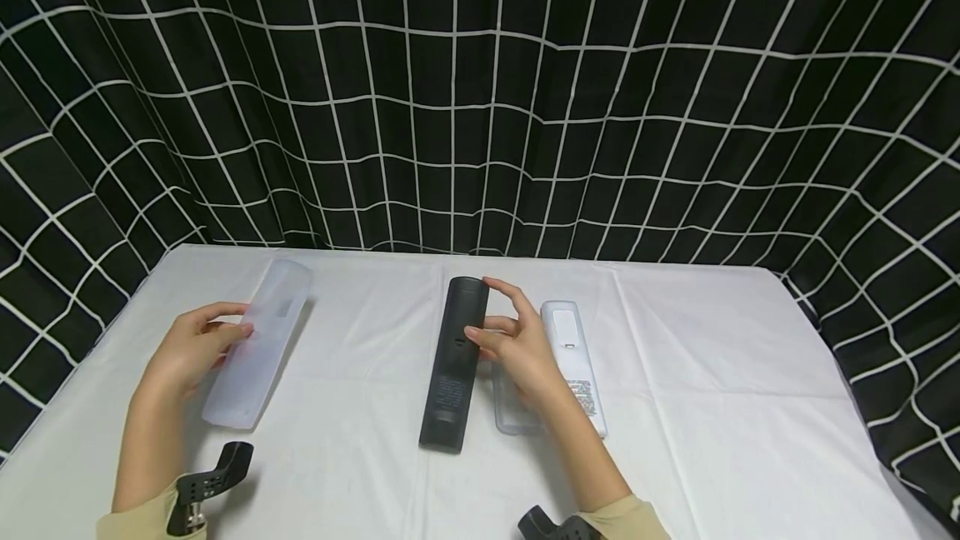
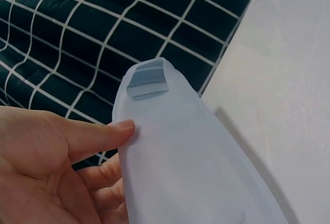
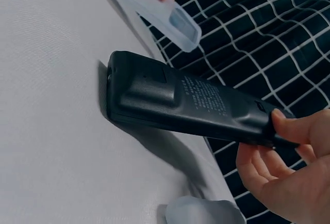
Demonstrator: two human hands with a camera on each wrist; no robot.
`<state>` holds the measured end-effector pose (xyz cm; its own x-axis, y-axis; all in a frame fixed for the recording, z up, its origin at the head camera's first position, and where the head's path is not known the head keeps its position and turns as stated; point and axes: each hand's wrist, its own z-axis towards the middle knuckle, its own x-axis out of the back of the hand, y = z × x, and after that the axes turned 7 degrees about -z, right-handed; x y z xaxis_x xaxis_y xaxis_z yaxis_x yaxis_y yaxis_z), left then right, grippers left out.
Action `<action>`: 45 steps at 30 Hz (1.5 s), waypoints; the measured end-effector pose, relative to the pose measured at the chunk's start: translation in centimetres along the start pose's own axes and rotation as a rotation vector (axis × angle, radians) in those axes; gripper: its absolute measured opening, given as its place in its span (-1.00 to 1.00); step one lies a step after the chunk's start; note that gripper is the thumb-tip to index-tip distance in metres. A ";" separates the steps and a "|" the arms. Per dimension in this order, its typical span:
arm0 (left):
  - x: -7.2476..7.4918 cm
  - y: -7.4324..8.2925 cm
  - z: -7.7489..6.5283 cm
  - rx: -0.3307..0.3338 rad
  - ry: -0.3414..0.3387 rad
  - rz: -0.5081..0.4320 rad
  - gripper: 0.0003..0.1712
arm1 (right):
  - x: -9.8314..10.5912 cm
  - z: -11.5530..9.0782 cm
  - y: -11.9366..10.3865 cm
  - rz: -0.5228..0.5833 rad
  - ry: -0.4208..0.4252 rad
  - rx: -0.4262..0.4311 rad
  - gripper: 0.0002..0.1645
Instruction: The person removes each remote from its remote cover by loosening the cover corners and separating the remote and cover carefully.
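Observation:
My left hand [image 1: 191, 348] pinches a long translucent remote cover [image 1: 262, 344] by its left edge, thumb on top. A cut-out window shows near one end of this cover [image 2: 175, 157] in the left wrist view. With my right hand [image 1: 528, 352] I grip a black remote control [image 1: 453, 357] near its far end, thumb on one face and fingers beneath. Its back, with printed text, faces up; the right wrist view shows the remote [image 3: 196, 100] tilted, with a shadow below it on the cloth. The two held things are apart.
A white remote control [image 1: 570, 332] lies back up on the white-clothed table [image 1: 720, 440], to the right of my right hand. Beside it, partly hidden by that hand, lies another translucent cover [image 1: 513, 415]. A black curtain with white grid lines [image 1: 495, 132] hangs behind the table.

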<state>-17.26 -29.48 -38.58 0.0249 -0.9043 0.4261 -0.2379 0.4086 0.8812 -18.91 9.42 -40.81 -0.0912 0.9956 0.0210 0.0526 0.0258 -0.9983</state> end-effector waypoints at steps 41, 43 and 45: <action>1.4 -3.3 0.1 0.078 0.116 0.101 -0.42 | -2.0 2.7 0.8 -0.220 -0.046 -0.172 -0.16; 1.0 -3.3 0.1 0.077 0.139 0.102 -0.45 | -2.1 2.8 1.0 -0.238 -0.046 -0.176 -0.17; 0.8 -3.3 0.1 0.076 0.163 0.098 -0.47 | -2.3 2.9 1.1 -0.252 -0.047 -0.184 -0.18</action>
<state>-16.59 -31.54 -41.18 0.1535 -0.8262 0.5420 -0.3191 0.4777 0.8185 -21.51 6.93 -42.12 -0.1695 0.9507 0.2596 0.2010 0.2912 -0.9353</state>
